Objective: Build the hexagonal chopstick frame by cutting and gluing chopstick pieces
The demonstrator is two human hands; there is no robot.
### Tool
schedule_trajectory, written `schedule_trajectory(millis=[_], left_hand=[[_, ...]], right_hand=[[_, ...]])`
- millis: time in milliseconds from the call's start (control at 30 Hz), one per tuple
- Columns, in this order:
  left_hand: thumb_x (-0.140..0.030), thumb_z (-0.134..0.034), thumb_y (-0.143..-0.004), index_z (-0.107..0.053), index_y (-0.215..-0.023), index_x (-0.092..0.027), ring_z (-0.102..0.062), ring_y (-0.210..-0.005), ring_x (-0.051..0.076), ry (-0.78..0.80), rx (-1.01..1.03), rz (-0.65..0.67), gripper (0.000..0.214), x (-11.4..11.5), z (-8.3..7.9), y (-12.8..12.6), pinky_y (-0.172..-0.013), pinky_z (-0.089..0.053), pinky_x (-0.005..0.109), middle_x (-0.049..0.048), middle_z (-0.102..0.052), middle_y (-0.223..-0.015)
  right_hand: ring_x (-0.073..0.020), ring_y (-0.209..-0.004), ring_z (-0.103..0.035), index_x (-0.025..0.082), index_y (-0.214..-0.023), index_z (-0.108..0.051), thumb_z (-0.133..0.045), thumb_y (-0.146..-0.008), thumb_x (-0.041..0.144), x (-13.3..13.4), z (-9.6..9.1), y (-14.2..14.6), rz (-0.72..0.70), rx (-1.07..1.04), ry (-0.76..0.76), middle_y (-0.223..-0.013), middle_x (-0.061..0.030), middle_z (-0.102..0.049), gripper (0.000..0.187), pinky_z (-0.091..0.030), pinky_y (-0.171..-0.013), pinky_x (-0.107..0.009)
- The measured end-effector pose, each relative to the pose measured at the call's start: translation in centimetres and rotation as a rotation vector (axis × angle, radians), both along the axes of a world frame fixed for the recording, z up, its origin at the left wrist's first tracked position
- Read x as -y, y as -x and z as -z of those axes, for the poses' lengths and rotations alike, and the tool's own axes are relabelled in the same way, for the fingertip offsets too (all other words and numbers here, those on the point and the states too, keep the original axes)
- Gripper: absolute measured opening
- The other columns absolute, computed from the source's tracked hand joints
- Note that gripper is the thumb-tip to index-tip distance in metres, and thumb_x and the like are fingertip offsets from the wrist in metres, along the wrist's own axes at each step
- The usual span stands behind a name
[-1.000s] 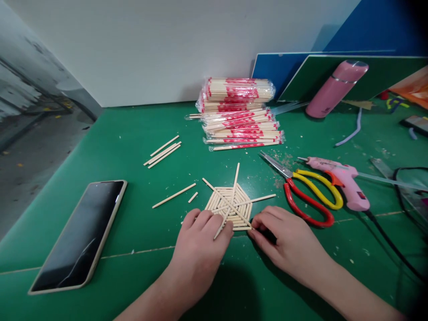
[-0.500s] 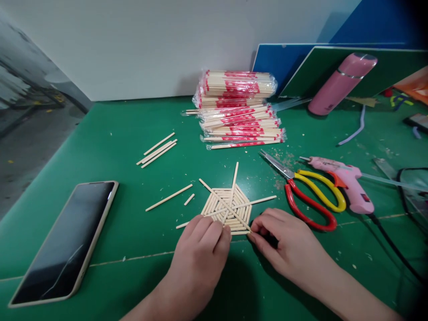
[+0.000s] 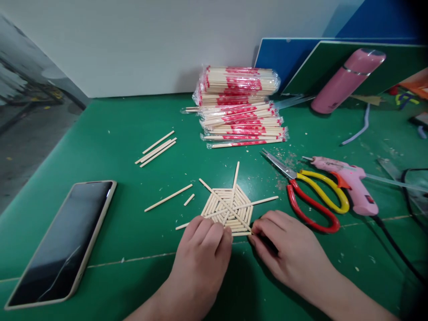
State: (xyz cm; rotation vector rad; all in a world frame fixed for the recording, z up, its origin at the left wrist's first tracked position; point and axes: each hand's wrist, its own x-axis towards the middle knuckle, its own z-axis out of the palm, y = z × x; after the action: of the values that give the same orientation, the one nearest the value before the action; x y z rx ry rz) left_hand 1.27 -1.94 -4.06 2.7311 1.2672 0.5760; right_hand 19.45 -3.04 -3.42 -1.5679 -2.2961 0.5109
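A flat hexagonal web of wooden sticks (image 3: 230,203) lies on the green table (image 3: 127,129), with three long sticks crossed over it. My left hand (image 3: 200,254) rests on its near left edge, fingers curled together and pressing the sticks down. My right hand (image 3: 284,247) is at the near right corner, thumb and fingers pinched on the end of a stick at the web's edge. What lies under the fingers is hidden.
Red and yellow scissors (image 3: 310,194) and a pink glue gun (image 3: 347,185) with a black cord lie right of the web. Wrapped chopstick packs (image 3: 239,107) are stacked behind it. Loose sticks (image 3: 155,149) and a phone (image 3: 60,243) lie on the left. A pink flask (image 3: 346,80) leans at back right.
Both hands stay on the web's near edge with only slight finger shifts. The view has drifted a little, so the phone and packs appear shifted.
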Motion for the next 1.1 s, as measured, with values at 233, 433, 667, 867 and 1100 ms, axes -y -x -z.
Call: schedule_trajectory(millis=[233, 433, 667, 867, 1100], left_hand=[[-0.016, -0.047, -0.08, -0.055, -0.1, -0.013, -0.05, -0.075, 0.016, -0.003, 0.109, -0.05, 0.022, 0.5, -1.2, 1.1, -0.077, -0.039, 0.035, 0.0044, -0.059, -0.078], [-0.018, -0.047, -0.08, -0.061, -0.092, -0.019, -0.05, -0.079, 0.017, 0.05, 0.111, -0.152, 0.018, 1.6, -1.4, 2.1, -0.078, -0.036, 0.036, 0.0027, -0.06, -0.08], [-0.02, -0.045, -0.082, -0.058, -0.098, -0.019, -0.049, -0.087, 0.02, -0.032, -0.043, -0.088, 0.021, 2.1, -0.7, 1.3, -0.089, -0.027, 0.045, 0.002, -0.063, -0.085], [-0.022, -0.048, -0.08, -0.054, -0.106, -0.018, -0.048, -0.094, 0.021, -0.028, -0.057, -0.067, 0.027, 2.5, 0.0, 1.7, -0.095, -0.02, 0.049, 0.0039, -0.062, -0.094], [-0.021, -0.05, -0.08, -0.055, -0.106, -0.018, -0.048, -0.096, 0.02, -0.052, -0.04, -0.064, 0.027, 2.5, 0.4, 2.0, -0.098, -0.018, 0.049, 0.0042, -0.062, -0.094]], right_hand=[[-0.0144, -0.068, -0.048, 0.018, -0.075, -0.056, -0.042, -0.082, 0.024, 0.1, -0.1, -0.2, -0.015, 0.022, -0.02, -0.071, -0.0031, -0.053, 0.017, -0.035, -0.061, -0.026], [-0.014, -0.066, -0.049, 0.018, -0.074, -0.056, -0.043, -0.081, 0.024, 0.1, -0.2, -0.2, -0.013, 0.009, -0.054, -0.069, -0.003, -0.053, 0.016, -0.035, -0.06, -0.025], [-0.0143, -0.067, -0.049, 0.018, -0.074, -0.056, -0.043, -0.081, 0.024, 0.1, -0.1, -0.1, -0.002, 0.006, -0.038, -0.07, -0.0027, -0.053, 0.015, -0.035, -0.06, -0.025], [-0.0139, -0.066, -0.049, 0.018, -0.074, -0.057, -0.043, -0.081, 0.024, 0.2, -0.1, -0.1, 0.006, -0.008, -0.042, -0.068, -0.0026, -0.053, 0.016, -0.034, -0.06, -0.025], [-0.0137, -0.066, -0.05, 0.018, -0.073, -0.056, -0.044, -0.081, 0.023, 0.0, -0.3, 0.1, 0.013, -0.004, -0.024, -0.068, -0.0022, -0.054, 0.015, -0.035, -0.06, -0.025]])
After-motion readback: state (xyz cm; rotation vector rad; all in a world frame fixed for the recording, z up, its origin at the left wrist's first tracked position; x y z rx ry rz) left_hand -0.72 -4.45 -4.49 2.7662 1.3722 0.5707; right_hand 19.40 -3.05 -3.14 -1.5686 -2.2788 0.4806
